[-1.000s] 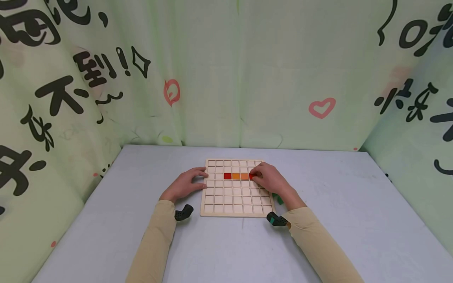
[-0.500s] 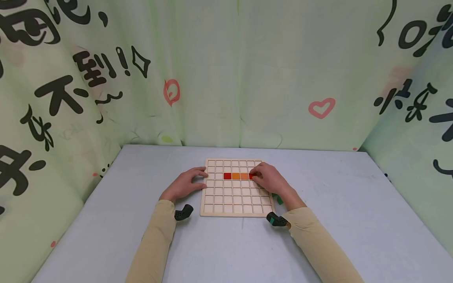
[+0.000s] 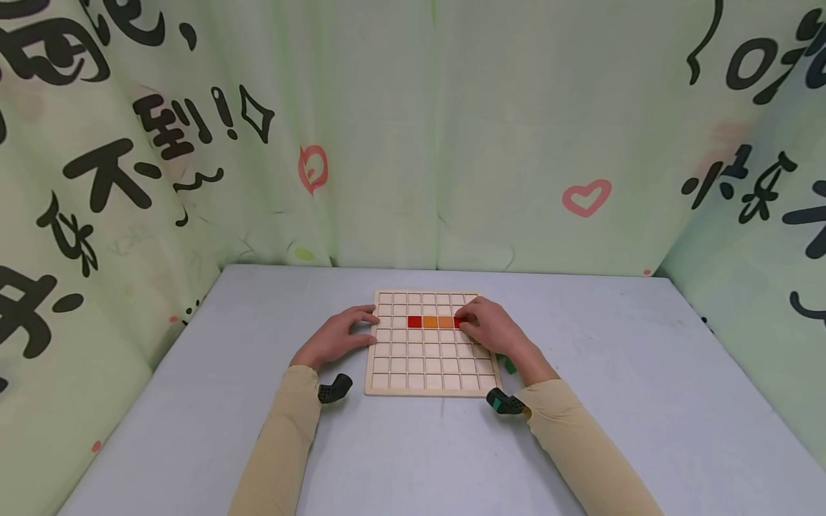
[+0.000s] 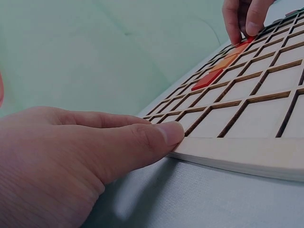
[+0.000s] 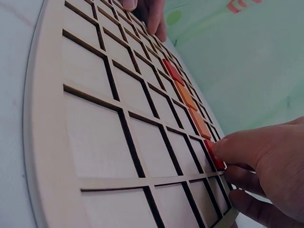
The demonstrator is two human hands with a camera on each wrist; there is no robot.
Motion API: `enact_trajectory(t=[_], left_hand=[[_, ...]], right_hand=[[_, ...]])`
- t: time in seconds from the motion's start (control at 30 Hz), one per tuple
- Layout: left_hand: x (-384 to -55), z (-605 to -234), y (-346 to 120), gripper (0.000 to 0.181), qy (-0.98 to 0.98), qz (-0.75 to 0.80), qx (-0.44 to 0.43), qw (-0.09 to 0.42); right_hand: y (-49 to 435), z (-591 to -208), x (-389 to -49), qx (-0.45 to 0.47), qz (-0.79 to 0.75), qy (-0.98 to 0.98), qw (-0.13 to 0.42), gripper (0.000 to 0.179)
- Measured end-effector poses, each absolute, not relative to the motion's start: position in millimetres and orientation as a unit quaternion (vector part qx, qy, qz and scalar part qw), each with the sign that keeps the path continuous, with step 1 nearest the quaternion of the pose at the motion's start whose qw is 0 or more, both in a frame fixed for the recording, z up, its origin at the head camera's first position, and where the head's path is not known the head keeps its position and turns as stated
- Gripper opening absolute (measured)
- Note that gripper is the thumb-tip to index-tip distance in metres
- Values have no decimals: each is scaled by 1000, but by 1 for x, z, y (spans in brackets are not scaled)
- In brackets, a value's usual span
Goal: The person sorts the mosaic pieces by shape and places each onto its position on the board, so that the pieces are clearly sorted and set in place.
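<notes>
A wooden grid board [image 3: 426, 392] lies flat on the table. In one row sit a red tile [image 3: 415, 322], two orange tiles [image 3: 438, 322] side by side, and a second red tile [image 5: 213, 153] at the row's right end. My right hand [image 3: 495, 328] pinches that right-end red tile at its cell, thumb on its face and fingers partly hidden behind. At the board's left edge rests my left hand [image 3: 335, 338], its fingers stretched out and the thumb [image 4: 166, 135] on the wooden rim.
Green pieces [image 3: 510, 364] lie beside the board's right edge, partly hidden by my right forearm. The white table [image 3: 400, 459] backs onto a pale green curtain [image 3: 503, 143] with black writing. Dark wrist-worn devices [image 3: 335, 388] sit on both wrists.
</notes>
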State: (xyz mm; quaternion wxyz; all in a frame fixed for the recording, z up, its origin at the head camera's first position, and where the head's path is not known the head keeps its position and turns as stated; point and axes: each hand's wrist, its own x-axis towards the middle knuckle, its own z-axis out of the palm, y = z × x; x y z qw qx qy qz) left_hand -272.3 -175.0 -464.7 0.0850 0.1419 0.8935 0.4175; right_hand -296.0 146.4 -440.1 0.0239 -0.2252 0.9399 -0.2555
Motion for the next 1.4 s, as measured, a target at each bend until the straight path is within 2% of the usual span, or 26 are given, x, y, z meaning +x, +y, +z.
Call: enact_trajectory(t=[0.3, 0.77, 1.1, 1.4], left_hand=[[-272, -465, -174, 38, 892, 420, 144, 84], [-273, -466, -174, 38, 896, 412, 144, 79], [-275, -468, -176, 38, 896, 411, 149, 77], [-275, -468, -176, 37, 896, 411, 151, 77]], right_hand=[[161, -442, -291, -195, -285, 938, 9, 29], [217, -440, -268, -118, -266, 957, -5, 33], [246, -446, -250, -124, -246, 961, -3, 36], [245, -448, -240, -147, -266, 952, 17, 33]])
